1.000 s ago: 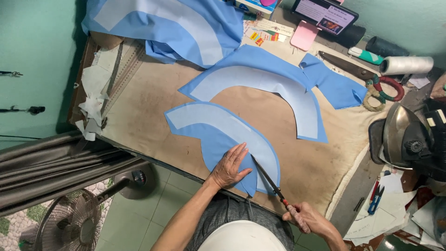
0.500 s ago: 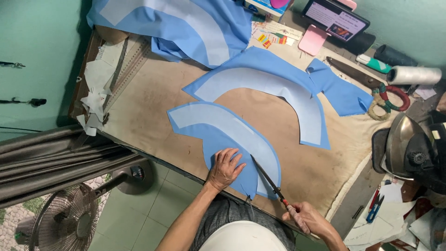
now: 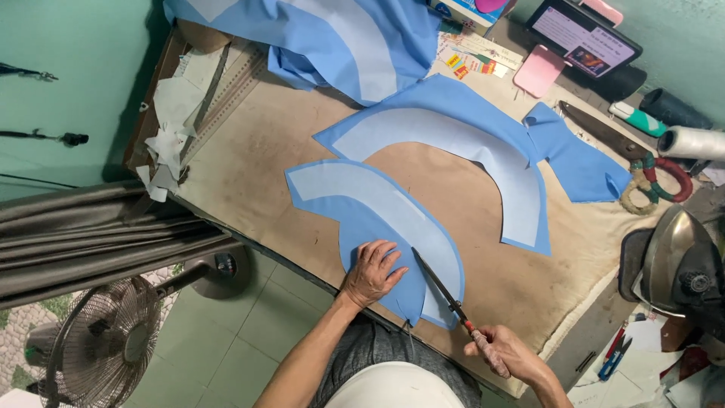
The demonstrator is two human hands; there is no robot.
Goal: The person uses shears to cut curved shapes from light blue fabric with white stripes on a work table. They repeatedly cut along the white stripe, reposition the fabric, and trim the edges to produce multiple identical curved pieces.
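A tailoring workshop — cut fabric pieces (image 3: 453, 143), shears (image 3: 604, 134) (thread spool (image 3: 691, 142) nearby).

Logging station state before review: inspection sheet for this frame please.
Surface: worn tan padded table, stained.
Job's things: curved blue fabric piece with white facing; scissors lying across it.
Clutter: second curved piece, fabric heap, spare shears, white scraps, tablet, iron.
Grippers: left hand flat on the fabric; right hand gripping the scissor handles.
Cables: nothing seen.
Surroundings: fan, tiled floor, grey curtain.
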